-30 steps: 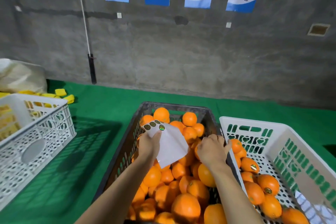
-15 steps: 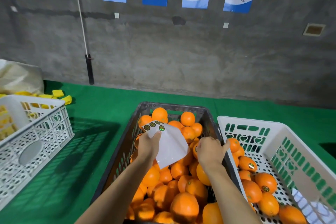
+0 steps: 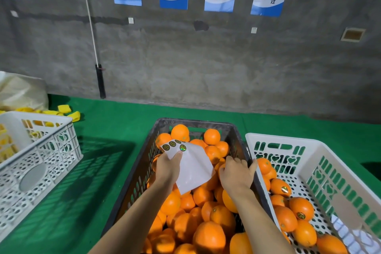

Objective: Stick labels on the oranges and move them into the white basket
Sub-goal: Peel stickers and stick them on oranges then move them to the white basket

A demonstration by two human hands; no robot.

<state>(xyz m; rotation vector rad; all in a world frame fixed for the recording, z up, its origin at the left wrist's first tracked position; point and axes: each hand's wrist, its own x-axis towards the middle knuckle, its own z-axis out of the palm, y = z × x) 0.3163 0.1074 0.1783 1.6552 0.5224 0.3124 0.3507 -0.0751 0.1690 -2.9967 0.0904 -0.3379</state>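
The left hand (image 3: 167, 168) pinches a white label sheet (image 3: 192, 168), thumb on its face. The sheet's long axis runs from the upper left, where a few round labels (image 3: 174, 145) sit, down to the lower right. The right hand (image 3: 237, 174) curls down over an orange (image 3: 221, 168) in the dark crate (image 3: 235, 132), thumb on the crate's right wall. Just right of it, the white basket (image 3: 299, 144) holds labelled oranges (image 3: 301, 208) on the green counter (image 3: 115, 126).
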